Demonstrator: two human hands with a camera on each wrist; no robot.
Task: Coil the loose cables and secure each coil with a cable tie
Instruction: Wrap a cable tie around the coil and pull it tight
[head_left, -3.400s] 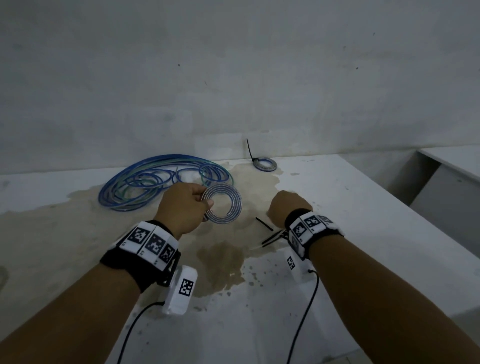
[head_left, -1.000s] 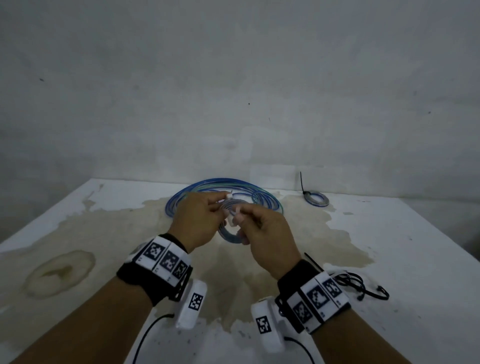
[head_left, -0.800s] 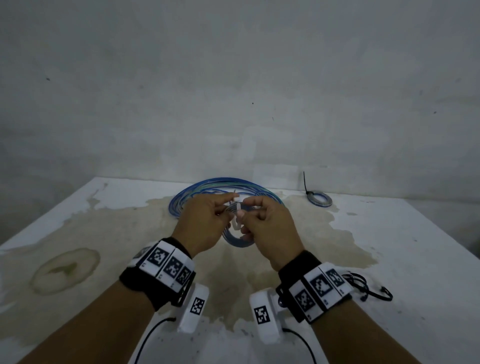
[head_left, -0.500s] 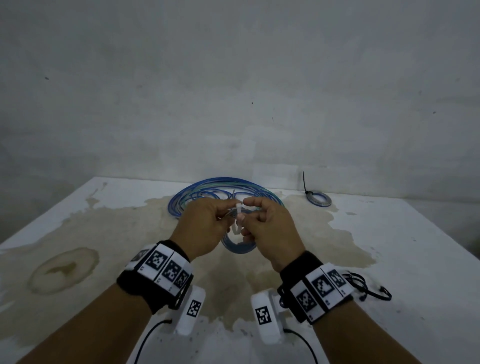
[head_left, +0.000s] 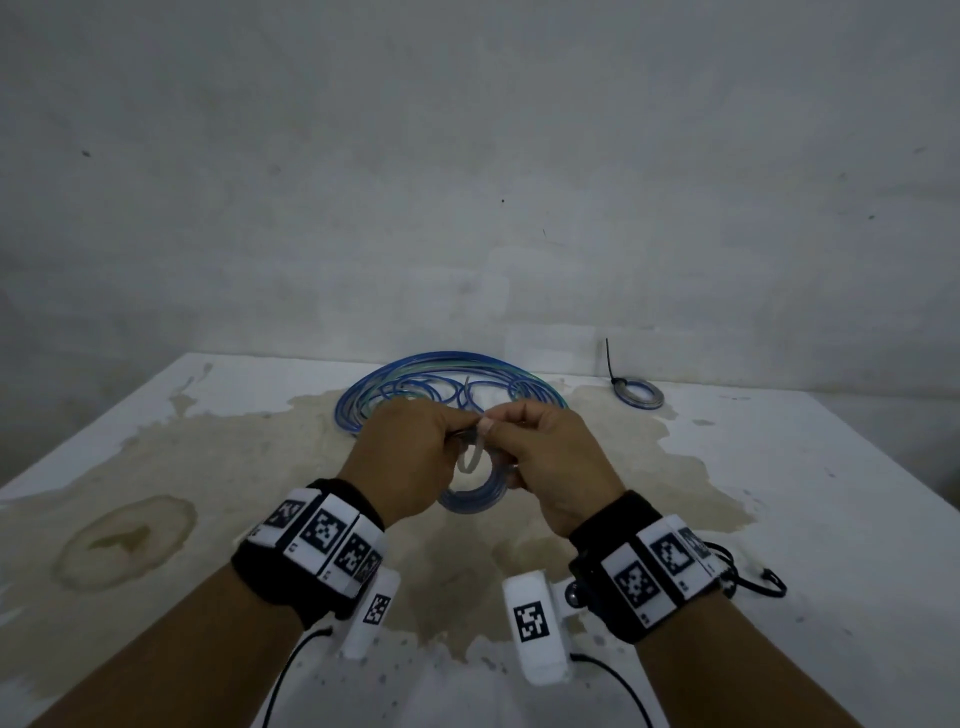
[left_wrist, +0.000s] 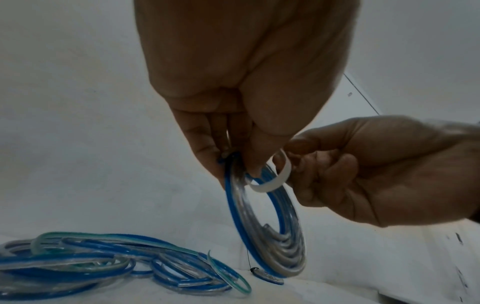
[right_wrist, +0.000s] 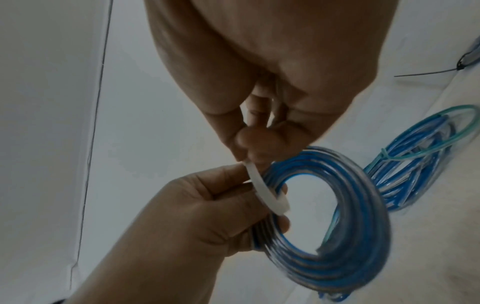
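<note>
Toward the left edge of the tabletop, white paint gives way to a ring-shaped brown stain, flat and dry-looking, and a wider tan blotch spreads across the middle. Moving right, a loose pile of cables sprawls near the far edge: glossy blue and clear plastic strands, one tinged green, in slack overlapping loops. In front of it, raised off the surface, the left hand pinches the top of a small coil, thumb and fingers curled tight on its stacked blue-and-clear turns, the coil hanging upright like a flat spiral ring. A white cable tie, a smooth flat strip bent into an arc, wraps over the coil's upper side. The right hand meets the left, fingers curled, pinching the tie's end; the knuckles hide the coil's top from the head view. Further right, near the far edge, a tiny bound coil lies flat with a black tie tail standing up. By the right wrist, thin black ties lie looped on the tabletop.
</note>
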